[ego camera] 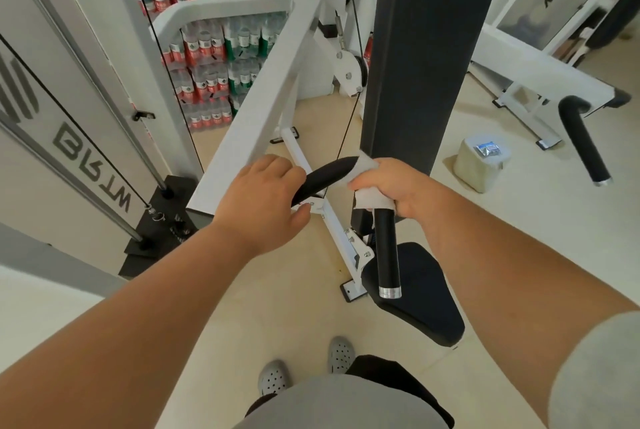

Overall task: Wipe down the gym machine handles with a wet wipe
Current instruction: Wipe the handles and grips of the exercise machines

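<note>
wet wipe [372, 199] half hidden, handle [387, 248] bend covered

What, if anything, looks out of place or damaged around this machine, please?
Nothing looks damaged or spilled. The one stray item is a small blue packet lying on a pale block on the floor, right of the dark upright.

White wet wipe [371, 198] around the bend of the black padded handle [387, 248]

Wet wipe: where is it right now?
Head view, centre: the white wet wipe is wrapped round the bend of the black padded handle, gripped by the right hand, just in front of the dark upright pad.
</note>
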